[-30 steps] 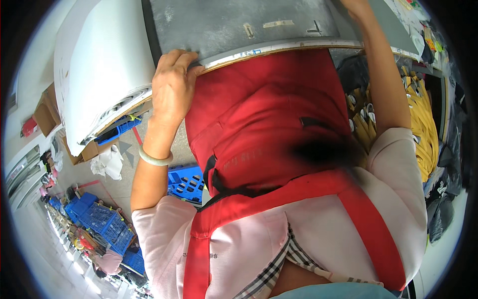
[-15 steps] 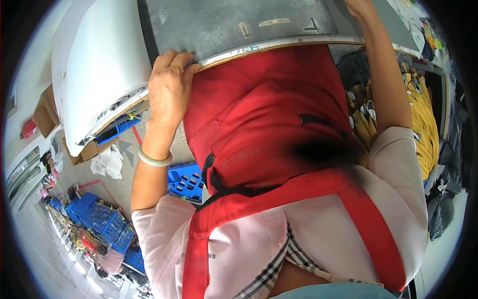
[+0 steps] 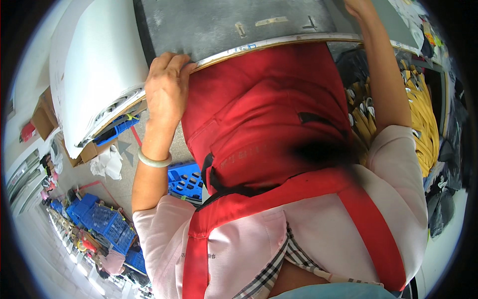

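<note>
My left hand point(image 3: 167, 89) rests at the front edge of a dark grey work surface point(image 3: 214, 25), with its fingers curled over the edge beside a big white roll of sheet material point(image 3: 99, 55). Whatever may lie under those fingers is hidden. Farther off on the right, my right hand point(image 3: 357, 7) is cut by the top of the picture above the grey surface. Its fingers are out of sight, so I cannot see what it touches. Two bits of tape point(image 3: 271, 21) and a dark angle mark point(image 3: 309, 22) show on the surface between my hands.
Against the table edge is my red apron point(image 3: 264, 94). Yellow straps with metal fittings point(image 3: 420, 114) hang in a bundle at right, near black plastic bags point(image 3: 440, 214). Blue crates point(image 3: 107, 224), a cardboard box point(image 3: 45, 112) and crumpled white paper point(image 3: 107, 163) are on the left.
The view has shifted slightly, so the surface and my left hand appear a little farther left. Both hands otherwise keep nearly the same places.
</note>
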A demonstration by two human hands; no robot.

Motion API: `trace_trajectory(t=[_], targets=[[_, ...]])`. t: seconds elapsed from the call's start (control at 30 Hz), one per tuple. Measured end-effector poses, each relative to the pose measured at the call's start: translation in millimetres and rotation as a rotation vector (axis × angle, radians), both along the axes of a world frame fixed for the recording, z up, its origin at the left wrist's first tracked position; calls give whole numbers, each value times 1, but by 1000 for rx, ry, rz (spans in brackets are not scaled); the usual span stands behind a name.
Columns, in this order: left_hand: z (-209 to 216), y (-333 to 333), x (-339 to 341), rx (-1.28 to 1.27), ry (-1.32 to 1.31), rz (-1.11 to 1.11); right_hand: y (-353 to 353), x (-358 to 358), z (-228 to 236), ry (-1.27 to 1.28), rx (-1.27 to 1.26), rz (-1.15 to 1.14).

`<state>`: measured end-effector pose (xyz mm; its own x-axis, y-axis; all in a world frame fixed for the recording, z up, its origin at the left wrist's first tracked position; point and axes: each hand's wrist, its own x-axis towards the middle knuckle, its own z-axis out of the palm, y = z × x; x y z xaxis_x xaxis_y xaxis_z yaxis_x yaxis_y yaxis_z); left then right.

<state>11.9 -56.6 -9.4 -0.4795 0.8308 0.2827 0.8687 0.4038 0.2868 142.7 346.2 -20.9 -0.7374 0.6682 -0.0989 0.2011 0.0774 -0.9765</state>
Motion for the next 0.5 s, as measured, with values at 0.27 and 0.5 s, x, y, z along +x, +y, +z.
trace_trajectory(t=[0.27, 0.5], targets=[[-2, -3, -1, -24, 15, 16, -3, -6, 4, -4, -47, -16], [-2, -2, 0, -30, 25, 23, -4, -5, -4, 44, -72, -45]])
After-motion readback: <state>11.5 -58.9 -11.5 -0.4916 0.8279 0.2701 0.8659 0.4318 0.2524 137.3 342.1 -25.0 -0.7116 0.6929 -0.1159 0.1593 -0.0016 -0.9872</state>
